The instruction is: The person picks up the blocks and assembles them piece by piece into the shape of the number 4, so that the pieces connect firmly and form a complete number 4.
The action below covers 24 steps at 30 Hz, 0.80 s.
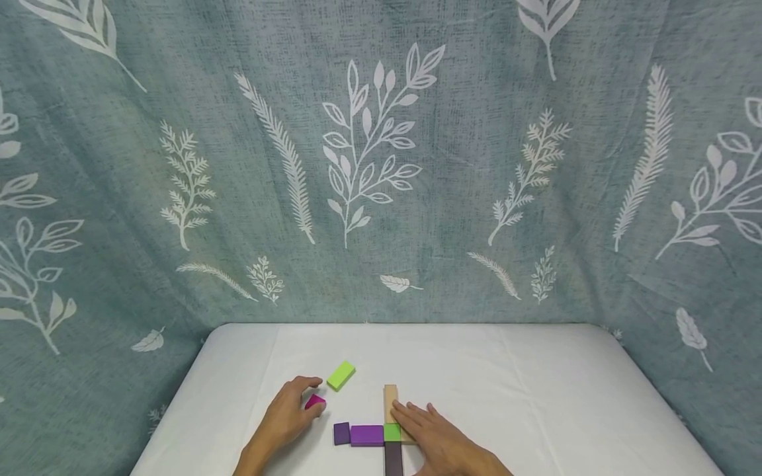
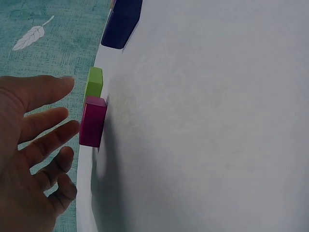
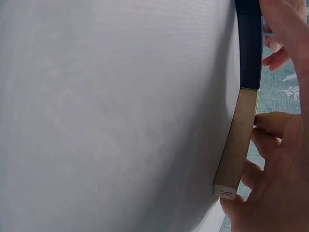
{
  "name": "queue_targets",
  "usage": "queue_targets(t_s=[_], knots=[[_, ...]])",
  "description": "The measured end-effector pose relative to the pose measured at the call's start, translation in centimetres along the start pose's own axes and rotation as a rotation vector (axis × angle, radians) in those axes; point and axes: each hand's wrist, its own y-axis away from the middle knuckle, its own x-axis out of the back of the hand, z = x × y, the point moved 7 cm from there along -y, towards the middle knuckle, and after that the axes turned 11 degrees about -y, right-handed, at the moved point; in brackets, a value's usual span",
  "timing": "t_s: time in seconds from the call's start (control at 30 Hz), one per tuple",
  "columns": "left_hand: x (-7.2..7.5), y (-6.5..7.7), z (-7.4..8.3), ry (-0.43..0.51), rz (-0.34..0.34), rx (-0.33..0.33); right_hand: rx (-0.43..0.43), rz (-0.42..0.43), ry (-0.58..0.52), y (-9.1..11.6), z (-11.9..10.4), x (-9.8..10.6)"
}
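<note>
My left hand (image 1: 287, 413) is spread around a magenta block (image 1: 315, 400), thumb on one side and fingers on the other. In the left wrist view a gap shows between the fingers and that magenta block (image 2: 93, 123). A lime green block (image 1: 341, 375) lies just beyond the fingertips. My right hand (image 1: 446, 443) rests with straight fingers over a cross-like layout. Its fingertips touch a long tan block (image 1: 390, 395), and it partly covers another tan block (image 1: 407, 438). In the right wrist view the fingers lie along a wooden block (image 3: 236, 140).
At the layout's centre sits a green square (image 1: 391, 432). A purple block (image 1: 367, 436) and a small dark purple block (image 1: 342, 434) extend left; a dark block (image 1: 393, 459) runs toward me. A white cloth (image 1: 506, 370) covers the table, with a leaf-patterned curtain (image 1: 452, 198) behind.
</note>
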Motion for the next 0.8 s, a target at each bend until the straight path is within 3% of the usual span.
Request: queue_targets(t_s=[0.23,0.37,0.8], knots=[[-0.1,-1.0,0.2,0.005,0.023,-0.022,0.001,0.003,-0.003,0.0,0.0,0.0],[-0.1,-1.5,0.6,0.005,0.004,-0.031,0.004,0.008,0.003,0.0,0.0,0.0],[-0.8,-3.9,1.2,-0.089,-0.015,-0.018,0.007,0.008,0.012,0.0,-0.2,0.0]])
